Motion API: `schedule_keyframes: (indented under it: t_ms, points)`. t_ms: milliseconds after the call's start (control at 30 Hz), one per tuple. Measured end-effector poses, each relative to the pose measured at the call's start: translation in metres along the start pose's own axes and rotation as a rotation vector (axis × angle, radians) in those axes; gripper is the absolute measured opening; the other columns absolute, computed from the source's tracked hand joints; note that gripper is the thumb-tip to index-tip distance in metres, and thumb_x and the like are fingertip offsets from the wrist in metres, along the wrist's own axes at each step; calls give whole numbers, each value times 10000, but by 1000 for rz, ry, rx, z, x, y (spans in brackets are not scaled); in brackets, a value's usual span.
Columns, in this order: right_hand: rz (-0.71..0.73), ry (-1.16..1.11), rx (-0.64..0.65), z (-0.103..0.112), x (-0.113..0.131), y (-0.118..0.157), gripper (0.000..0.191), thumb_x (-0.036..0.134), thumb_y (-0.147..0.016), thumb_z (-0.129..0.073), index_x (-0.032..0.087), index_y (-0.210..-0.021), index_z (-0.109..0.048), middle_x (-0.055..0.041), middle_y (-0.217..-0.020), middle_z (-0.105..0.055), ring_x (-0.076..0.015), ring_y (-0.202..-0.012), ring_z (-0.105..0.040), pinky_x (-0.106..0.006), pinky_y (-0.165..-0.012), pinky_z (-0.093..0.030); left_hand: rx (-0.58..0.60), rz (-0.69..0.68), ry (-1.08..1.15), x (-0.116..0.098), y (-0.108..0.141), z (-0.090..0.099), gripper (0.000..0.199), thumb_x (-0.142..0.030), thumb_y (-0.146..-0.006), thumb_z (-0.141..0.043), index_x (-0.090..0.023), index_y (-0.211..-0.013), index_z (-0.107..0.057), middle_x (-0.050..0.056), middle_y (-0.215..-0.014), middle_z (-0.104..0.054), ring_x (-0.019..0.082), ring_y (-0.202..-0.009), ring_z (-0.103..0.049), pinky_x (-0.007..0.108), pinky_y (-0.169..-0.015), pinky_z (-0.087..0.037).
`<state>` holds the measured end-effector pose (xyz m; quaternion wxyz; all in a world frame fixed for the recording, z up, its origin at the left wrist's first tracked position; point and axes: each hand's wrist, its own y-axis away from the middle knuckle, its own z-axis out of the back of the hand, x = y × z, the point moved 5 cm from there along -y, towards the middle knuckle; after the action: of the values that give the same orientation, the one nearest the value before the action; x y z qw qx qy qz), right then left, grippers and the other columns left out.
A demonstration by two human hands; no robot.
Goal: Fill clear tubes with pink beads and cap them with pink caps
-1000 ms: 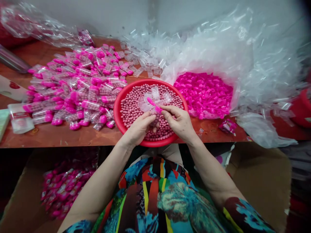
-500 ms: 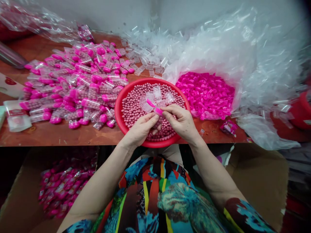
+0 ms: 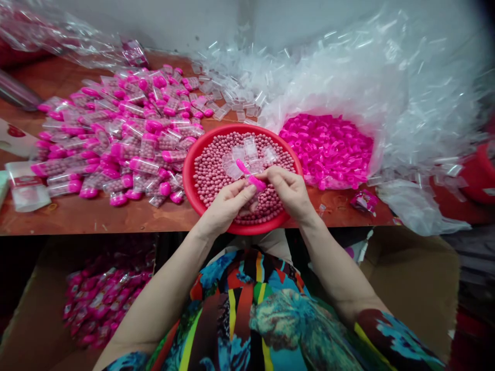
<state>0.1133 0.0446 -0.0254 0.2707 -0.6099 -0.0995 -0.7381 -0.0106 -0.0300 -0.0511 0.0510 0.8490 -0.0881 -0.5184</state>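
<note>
My left hand (image 3: 228,203) is closed around a small container, mostly hidden in the fingers, at the front of the red bowl (image 3: 190,178). A bright pink cap (image 3: 256,182) shows at the container's end. My right hand (image 3: 288,190) has its fingers bent together at the right end of that cap. Just above it is a narrow pink piece (image 3: 243,166); I cannot tell whether it is joined to the cap. Dusky pink beads (image 3: 211,167) fill the bowl, with several clear plastic containers (image 3: 250,148) lying on them.
On the left is a heap of filled, pink-capped containers (image 3: 131,123). A bag of loose pink caps (image 3: 328,149) stands to the right. Clear empty containers (image 3: 240,87) are piled behind. Below the table (image 3: 96,219), a cardboard box (image 3: 34,293) holds pink packets (image 3: 104,304).
The pink cap has turned and now shows more of its length. My right hand's fingers have shifted slightly right and up. My left hand keeps its hold.
</note>
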Motion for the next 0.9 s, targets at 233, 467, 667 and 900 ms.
schedule_keyframes:
  t_ms: [233,467,667,900]
  points:
    - [-218,-232,181,-22,-1,-18,803,822,-997,-273,211,-1247,-730,-121,-1038,-784,-281,-1101,-731,-434,-938,-627,66,65,57,-2,1,3,270,-430,-917,-714,-187,-815,-654,26,-669,-549,122,-530,-460,242,-472,-296]
    - [299,369,112,-17,1,17,928,621,-780,-853,342,-1557,-430,-107,-1538,-540,-352,-1459,-501,-569,-1250,-406,13,57,129,0,-3,6,283,-433,-940,-654,-183,-834,-734,71,-770,-662,171,-659,-587,267,-561,-465]
    - [322,511,33,-25,-5,11,720,502,-850,-778,311,-1460,-445,-135,-1320,-625,-354,-1293,-595,-580,-1182,-477,-5,64,132,4,-6,5,270,-409,-933,-651,-183,-812,-738,77,-816,-690,202,-765,-627,313,-716,-536]
    - [310,522,59,-25,-14,6,637,487,-820,-778,313,-1372,-512,-148,-1226,-653,-385,-1161,-630,-632,-1087,-511,0,67,135,8,-9,7,245,-358,-935,-663,-164,-791,-704,82,-816,-672,199,-791,-629,312,-743,-523]
